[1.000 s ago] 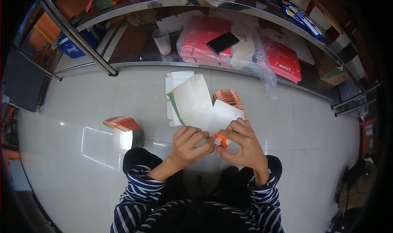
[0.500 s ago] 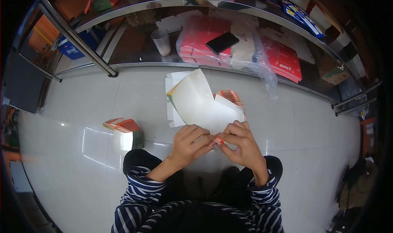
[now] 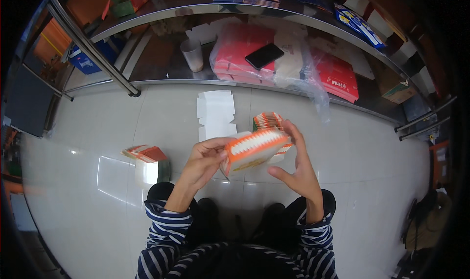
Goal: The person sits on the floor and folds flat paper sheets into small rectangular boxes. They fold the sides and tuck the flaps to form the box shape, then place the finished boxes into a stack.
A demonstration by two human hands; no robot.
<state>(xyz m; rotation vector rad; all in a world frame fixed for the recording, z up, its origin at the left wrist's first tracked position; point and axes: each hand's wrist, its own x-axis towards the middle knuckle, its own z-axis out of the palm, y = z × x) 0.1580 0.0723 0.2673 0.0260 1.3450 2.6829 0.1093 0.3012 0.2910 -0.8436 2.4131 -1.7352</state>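
Turned over since half a second earlier, the carton point(image 3: 256, 149) is now showing its orange and white printed edge, where its pale inner face was showing before. Both hands were then meeting at an orange tab; they are now standing apart. The left hand point(image 3: 198, 164) is grasping the carton's left end. The right hand point(image 3: 302, 173) is standing spread at the carton's right end, thumb well away from the fingers; whether its fingertips are touching the carton, I cannot tell. The carton is being held tilted above the tiled floor point(image 3: 367, 181), its printing blurred. Beyond it, a flat white card point(image 3: 215, 107) is lying on the floor, with an orange-edged stack point(image 3: 267, 120) near it on the right, partly hidden. An orange-and-green carton item point(image 3: 149, 154) is lying well apart at left. On the lower shelf point(image 3: 156, 68), a cup point(image 3: 192, 56) is standing, and a black phone point(image 3: 264, 56) is resting on plastic-wrapped red packages point(image 3: 234, 44).
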